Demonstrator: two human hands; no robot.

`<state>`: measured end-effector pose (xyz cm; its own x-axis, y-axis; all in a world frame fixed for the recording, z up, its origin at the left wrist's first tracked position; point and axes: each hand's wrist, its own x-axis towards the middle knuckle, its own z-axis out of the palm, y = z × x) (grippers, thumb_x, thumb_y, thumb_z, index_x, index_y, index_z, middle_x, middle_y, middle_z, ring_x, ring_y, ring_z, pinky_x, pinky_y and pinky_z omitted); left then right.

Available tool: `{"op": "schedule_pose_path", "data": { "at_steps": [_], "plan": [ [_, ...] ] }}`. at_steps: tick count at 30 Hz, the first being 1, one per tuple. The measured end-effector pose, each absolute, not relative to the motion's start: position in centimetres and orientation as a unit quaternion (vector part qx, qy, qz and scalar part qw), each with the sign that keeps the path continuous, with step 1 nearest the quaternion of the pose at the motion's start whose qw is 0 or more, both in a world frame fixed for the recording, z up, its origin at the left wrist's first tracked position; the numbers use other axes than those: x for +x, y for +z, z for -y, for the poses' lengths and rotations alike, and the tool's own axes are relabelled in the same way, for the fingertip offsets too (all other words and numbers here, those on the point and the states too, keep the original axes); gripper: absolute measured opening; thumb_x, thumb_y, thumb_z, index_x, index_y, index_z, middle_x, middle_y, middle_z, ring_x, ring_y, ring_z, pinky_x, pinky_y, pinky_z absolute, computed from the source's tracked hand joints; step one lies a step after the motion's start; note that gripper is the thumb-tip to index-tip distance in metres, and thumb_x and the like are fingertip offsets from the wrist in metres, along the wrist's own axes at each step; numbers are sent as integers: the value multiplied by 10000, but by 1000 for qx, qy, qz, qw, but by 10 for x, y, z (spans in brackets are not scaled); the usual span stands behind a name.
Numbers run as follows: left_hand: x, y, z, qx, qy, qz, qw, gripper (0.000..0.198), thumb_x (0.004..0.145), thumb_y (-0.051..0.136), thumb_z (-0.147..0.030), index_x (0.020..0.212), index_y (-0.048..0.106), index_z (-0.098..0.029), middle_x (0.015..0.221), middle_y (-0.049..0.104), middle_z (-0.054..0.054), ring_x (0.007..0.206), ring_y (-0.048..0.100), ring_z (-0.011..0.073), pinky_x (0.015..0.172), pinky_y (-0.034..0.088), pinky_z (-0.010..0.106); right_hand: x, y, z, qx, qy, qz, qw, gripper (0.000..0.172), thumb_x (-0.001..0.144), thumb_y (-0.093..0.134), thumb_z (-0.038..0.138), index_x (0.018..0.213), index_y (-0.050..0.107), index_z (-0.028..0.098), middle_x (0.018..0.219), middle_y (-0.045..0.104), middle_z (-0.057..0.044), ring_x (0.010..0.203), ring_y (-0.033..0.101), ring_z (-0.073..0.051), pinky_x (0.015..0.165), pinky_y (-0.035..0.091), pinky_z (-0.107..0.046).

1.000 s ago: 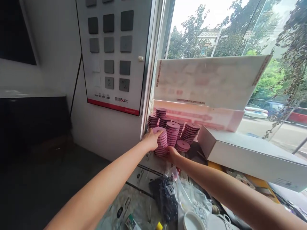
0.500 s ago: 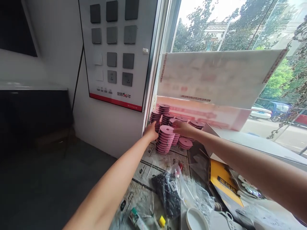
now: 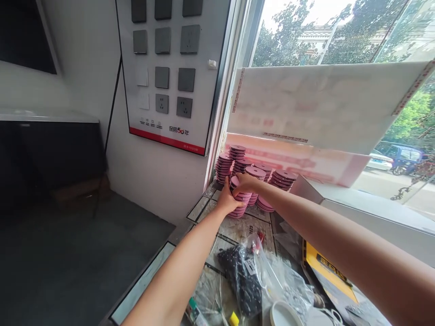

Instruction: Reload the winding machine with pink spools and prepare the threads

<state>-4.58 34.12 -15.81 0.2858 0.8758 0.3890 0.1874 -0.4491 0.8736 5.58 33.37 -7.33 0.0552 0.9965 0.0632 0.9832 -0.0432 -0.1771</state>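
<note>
Several stacks of flat pink spools (image 3: 283, 175) with centre holes stand in the window corner. My left hand (image 3: 228, 200) wraps the left and front sides of the nearest spool stack (image 3: 237, 213), its fingers curved round it. From the right, my right hand (image 3: 247, 183) grips the top of that same stack, with its fingers bent over the upper spools. The two hands almost touch there and hide part of the stack. Just behind the right hand is another spool stack (image 3: 254, 172). The nearest stack stands upright on the worn, printed surface (image 3: 234, 228).
Nearer me lie a clear bag of black pieces (image 3: 239, 280), a yellow bit (image 3: 234, 318) and a round white lid (image 3: 285, 314). A white box (image 3: 367, 213) and a yellow-and-black package (image 3: 329, 271) are on the right. The window and a switch display board (image 3: 170, 81) rise behind.
My left hand has shifted from behind the nearest stack to its left and front. My right hand has moved left onto its top. The view has shifted slightly.
</note>
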Motion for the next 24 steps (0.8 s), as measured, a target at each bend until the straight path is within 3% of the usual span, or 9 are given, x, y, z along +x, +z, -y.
{"op": "schedule_pose_path", "data": {
  "at_steps": [6,13,17,20,24],
  "plan": [
    [-54,-153,-346,722,449,-356,388,1209,391,819,-125,1403,158,-161,1408,338,179,1273,346,290,1043,279,397,58,-73,-332,-732,41,673,97,389,863,534,327,1212,461,171,1190,508,-90,989,548,-216,806,480,-415],
    [-54,-148,-347,746,421,-347,381,1214,324,815,-78,1383,230,-179,1317,462,143,1201,425,293,1014,304,408,68,-38,-321,-725,40,677,118,447,850,545,348,1247,424,183,1205,493,-95,1015,528,-227,814,468,-414],
    [-55,-139,-351,736,433,-364,372,1177,420,813,-151,1401,164,-166,1247,512,142,1135,482,280,982,334,422,76,-22,-311,-717,42,686,120,476,839,552,365,1257,410,187,1197,499,-94,968,549,-214,786,478,-396],
    [-76,-133,-352,738,425,-374,369,1210,425,804,-133,1411,102,-134,1224,518,144,1114,492,269,976,345,398,79,-21,-308,-714,40,689,117,470,841,546,370,1253,414,185,1186,504,-94,965,548,-213,791,475,-398],
    [-123,-143,-335,751,371,-399,373,1242,359,798,-78,1408,136,-146,1166,561,119,1058,531,275,943,377,405,70,-39,-311,-712,46,693,102,463,841,555,353,1251,421,183,1204,492,-95,1005,532,-225,818,464,-417]
  ]
}}
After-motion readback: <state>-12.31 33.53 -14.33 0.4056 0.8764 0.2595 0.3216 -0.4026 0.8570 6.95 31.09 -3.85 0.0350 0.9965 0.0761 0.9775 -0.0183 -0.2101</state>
